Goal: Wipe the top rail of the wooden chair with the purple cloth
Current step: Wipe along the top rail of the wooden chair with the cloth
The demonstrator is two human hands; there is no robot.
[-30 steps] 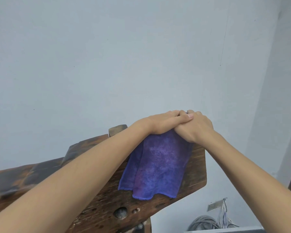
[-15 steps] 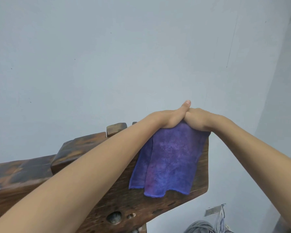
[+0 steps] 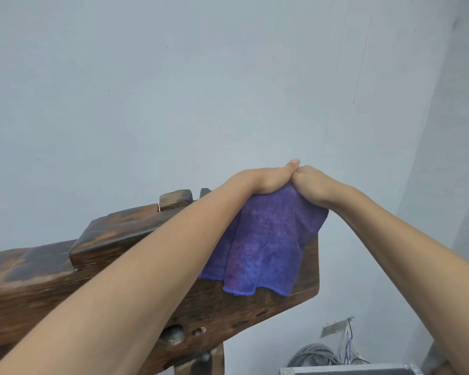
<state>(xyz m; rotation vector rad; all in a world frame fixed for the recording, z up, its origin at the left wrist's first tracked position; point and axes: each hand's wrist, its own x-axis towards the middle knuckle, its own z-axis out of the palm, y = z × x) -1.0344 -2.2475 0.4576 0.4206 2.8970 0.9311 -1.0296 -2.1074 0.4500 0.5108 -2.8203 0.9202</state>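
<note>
both hands [image 3: 293,180] atop purple cloth [image 3: 268,239]

The top rail [image 3: 136,234] of the chair runs from the lower left up toward the right. The cloth [image 3: 266,244] lies draped over the rail's right end, hanging down the rail's near face. On the cloth, at the rail's top edge, the left hand [image 3: 263,180] and the right hand [image 3: 312,185] rest side by side, touching. Left of the hands a small block [image 3: 175,198] stands on the rail. Behind the rail is the wall [image 3: 201,77]. Below the rail's right end lie coiled cables [image 3: 314,355].
</note>
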